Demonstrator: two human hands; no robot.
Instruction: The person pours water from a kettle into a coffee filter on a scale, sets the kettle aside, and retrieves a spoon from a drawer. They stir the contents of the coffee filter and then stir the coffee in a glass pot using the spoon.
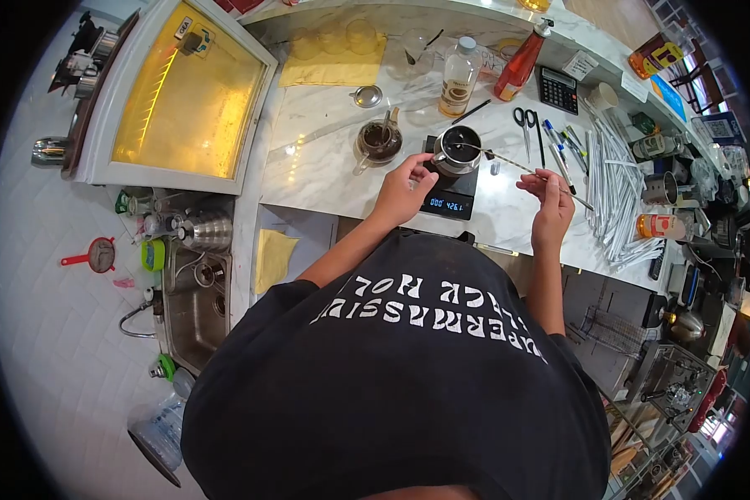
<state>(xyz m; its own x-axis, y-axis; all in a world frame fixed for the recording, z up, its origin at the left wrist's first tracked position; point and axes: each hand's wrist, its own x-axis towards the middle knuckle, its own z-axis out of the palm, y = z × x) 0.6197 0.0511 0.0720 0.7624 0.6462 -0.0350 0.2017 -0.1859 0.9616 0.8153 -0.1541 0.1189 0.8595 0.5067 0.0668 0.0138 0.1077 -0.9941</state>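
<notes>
A metal pitcher [451,167] holding dark liquid stands on a black digital scale [443,205] with lit digits. At its left side, my left hand [406,190] is closed, with fingertips pinching the pitcher's handle area. My right hand [550,205] grips a long, thin bar spoon [517,163] with a twisted shaft. The spoon slants left, and its far end reaches into the pitcher's liquid. Left of the scale sits a glass server [379,143] with dark contents and something stick-like leaning in it. A small round metal lid [366,97] lies behind that server.
Behind the scale stand a clear bottle [458,79] and a red pump bottle [522,62]. Scissors [524,121], pens [558,150], a calculator [557,89] and a heap of wrapped straws [621,183] lie rightward. A sink [193,325] is at lower left.
</notes>
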